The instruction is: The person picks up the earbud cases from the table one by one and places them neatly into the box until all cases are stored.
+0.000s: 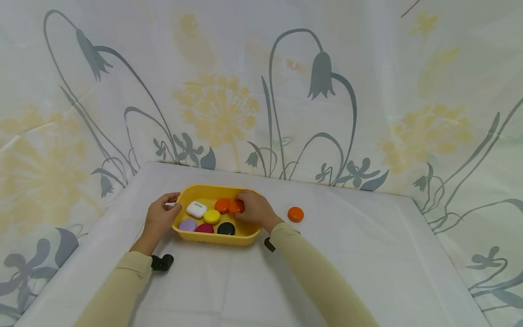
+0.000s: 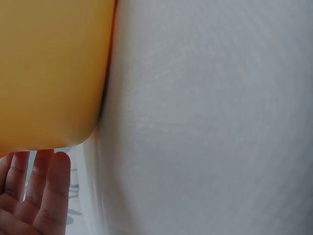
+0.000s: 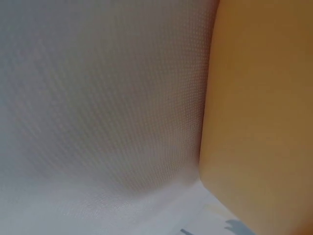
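Observation:
A yellow tray (image 1: 241,239) sits toward the back of the white-covered table. In it lie two round orange pieces, a white earbud case (image 1: 197,209), and yellow (image 1: 212,216), lilac (image 1: 188,225), dark red (image 1: 205,228) and black (image 1: 226,229) round pieces. My right hand (image 1: 257,210) reaches over the tray's right end and pinches an orange round piece (image 1: 235,207), beside the other orange piece (image 1: 222,205). At the left end, my left hand (image 1: 162,215) has its fingers loosely extended along the tray's outer wall (image 2: 54,88). The right wrist view shows no fingers.
Another orange round piece (image 1: 296,214) lies on the table right of the tray, near the right forearm. Flower-printed cloth (image 1: 261,91) stands behind the table and along its sides. Black wrist cameras sit below both hands, the left one (image 1: 162,262) close over the table.

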`<state>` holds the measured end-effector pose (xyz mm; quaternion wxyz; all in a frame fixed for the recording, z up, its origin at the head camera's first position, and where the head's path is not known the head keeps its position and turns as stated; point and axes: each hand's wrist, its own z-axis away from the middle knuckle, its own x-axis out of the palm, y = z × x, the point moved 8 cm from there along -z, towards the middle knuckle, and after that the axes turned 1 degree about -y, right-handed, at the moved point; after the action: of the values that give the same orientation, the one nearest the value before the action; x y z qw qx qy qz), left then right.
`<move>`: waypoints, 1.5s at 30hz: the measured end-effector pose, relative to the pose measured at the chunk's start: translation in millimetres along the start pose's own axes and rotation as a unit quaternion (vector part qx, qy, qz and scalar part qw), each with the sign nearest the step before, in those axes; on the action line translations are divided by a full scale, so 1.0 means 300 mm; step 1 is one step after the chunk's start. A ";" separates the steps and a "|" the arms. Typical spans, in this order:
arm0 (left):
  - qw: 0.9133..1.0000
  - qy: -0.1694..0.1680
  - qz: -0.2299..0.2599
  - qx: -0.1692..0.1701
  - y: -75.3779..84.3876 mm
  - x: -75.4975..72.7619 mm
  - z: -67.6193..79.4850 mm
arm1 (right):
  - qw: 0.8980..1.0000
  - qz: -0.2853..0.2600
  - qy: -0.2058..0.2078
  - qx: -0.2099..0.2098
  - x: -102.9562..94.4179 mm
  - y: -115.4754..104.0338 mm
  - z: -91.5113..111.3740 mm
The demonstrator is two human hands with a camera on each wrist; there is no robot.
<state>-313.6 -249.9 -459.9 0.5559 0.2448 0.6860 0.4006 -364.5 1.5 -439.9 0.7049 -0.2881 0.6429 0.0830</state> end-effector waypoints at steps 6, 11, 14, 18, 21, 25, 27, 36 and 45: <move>1.000 -0.005 0.005 -0.004 -0.005 0.006 -0.002 | 1.000 -0.016 -0.002 -0.010 -0.003 -0.002 0.000; 1.000 -0.005 0.010 0.001 -0.001 0.005 -0.001 | 0.998 -0.050 0.000 -0.024 -0.016 -0.006 0.005; 1.000 -0.003 0.014 0.012 0.002 0.002 -0.001 | 0.997 -0.074 0.002 -0.026 -0.025 -0.007 0.008; 1.000 0.000 0.018 0.024 0.004 0.000 -0.001 | 0.995 -0.092 0.000 -0.028 -0.034 -0.008 0.016; 1.000 -0.001 0.016 0.022 0.002 0.000 0.000 | 0.995 -0.092 -0.001 -0.032 -0.039 -0.011 0.023; 1.000 -0.004 0.014 0.015 -0.003 0.000 0.000 | 0.995 -0.086 -0.003 -0.041 -0.058 -0.019 0.037; 1.000 -0.004 0.014 0.015 -0.003 0.000 -0.001 | 0.996 -0.083 -0.001 -0.044 -0.073 -0.021 0.046; 1.000 -0.003 0.016 0.010 0.003 0.001 0.000 | 0.995 -0.084 0.021 -0.049 -0.144 -0.010 0.077; 1.000 -0.009 0.015 0.010 0.003 0.003 0.001 | 0.994 -0.083 0.045 -0.061 -0.196 0.013 0.105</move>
<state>-313.6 -248.6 -459.5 0.5533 0.2640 0.6814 0.3998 -348.7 35.7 -384.5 0.6609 -0.3863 0.6415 0.0497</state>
